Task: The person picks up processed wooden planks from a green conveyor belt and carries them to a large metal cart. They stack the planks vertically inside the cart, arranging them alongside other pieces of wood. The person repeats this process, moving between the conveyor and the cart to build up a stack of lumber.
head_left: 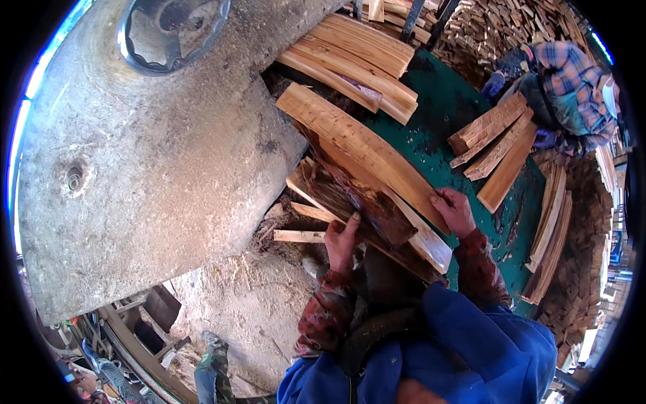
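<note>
Right hand grip is clamping the near end of a long, flat, pale orange-brown wooden board, thumb lying on the upper face. Left hand grip is clamping the edge of a rough, dark brown, bark-covered wooden slab, thumb pressing on top. Both pieces are extending in front of the torso, the board slanting toward the upper left beside the slab. A neat stack of pale brown wooden boards is lying beyond them, near a flat, dark green counter. At the right, a co-worker in a plaid shirt is standing beside several loose, reddish-brown wooden planks. A large, stained, grey-beige panel is occupying the left side, carrying a dark, ring-shaped handwheel.
</note>
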